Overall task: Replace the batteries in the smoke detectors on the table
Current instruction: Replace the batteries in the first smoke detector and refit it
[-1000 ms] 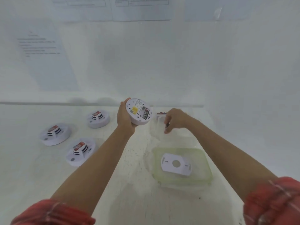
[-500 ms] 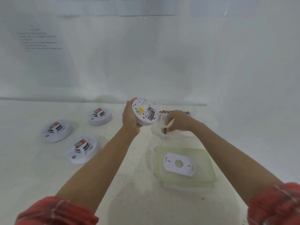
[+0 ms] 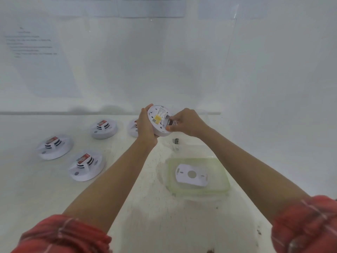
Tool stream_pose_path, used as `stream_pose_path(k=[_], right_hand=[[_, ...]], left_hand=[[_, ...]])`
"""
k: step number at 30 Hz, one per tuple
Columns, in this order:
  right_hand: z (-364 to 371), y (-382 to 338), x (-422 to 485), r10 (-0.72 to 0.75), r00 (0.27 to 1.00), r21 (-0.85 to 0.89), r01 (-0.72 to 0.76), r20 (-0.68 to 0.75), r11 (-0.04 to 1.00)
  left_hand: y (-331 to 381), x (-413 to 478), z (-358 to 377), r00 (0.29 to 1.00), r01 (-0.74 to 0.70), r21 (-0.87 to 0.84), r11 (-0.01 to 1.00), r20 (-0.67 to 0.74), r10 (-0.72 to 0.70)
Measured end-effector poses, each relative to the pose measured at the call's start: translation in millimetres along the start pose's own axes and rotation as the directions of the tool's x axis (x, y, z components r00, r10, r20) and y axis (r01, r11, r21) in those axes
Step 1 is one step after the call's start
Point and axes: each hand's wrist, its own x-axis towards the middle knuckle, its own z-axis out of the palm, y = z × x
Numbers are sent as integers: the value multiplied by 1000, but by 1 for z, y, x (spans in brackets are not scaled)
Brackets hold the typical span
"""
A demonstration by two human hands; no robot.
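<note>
White table [image 3: 142,207] carries all items. Green-rimmed clear container [image 3: 215,172], right of centre, holds one white mounting plate [image 3: 182,177] with a round hole; nothing else is visible in it.

Three closed smoke detectors [image 3: 85,167] sit dome-up at left, apart from one another. A fourth detector [image 3: 132,127] is partly hidden behind the left hand [image 3: 145,128].

That hand grips the rim of the held detector [image 3: 158,123], raised over the far middle of the table with its back side toward the camera. The right hand [image 3: 186,122] has its fingers curled, pinching at the dark fitted battery [image 3: 169,123] in the open compartment. Whether it is seating or pulling the cell, cannot tell.

A loose battery [image 3: 177,141] lies just below the hands. It may sit in a faint clear tub, but the edges are too dim to confirm.

Judgement: one unit is mid-swap, and its plate has yet to go back on. Nothing shows whether the four units on the table have been serviced.
</note>
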Motion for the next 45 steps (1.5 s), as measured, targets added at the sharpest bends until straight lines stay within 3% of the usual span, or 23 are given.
stream_pose_path(k=[13, 18, 36, 45], right_hand=[[-8, -16, -22, -38, 999, -165, 41, 22, 986], [-5, -14, -23, 10, 1000, -164, -8, 14, 986], [-1, -10, -16, 161, 983, 113, -171, 92, 979], [-4, -6, -11, 144, 990, 190, -141, 3, 972]], left_hand=[[-4, -10, 2, 999, -14, 6, 1000, -52, 14], [-6, -11, 4, 997, -30, 10, 1000, -66, 30], [-12, -5, 6, 987, -139, 66, 988, -72, 144], [-11, -3, 4, 986, -133, 46, 990, -99, 137]])
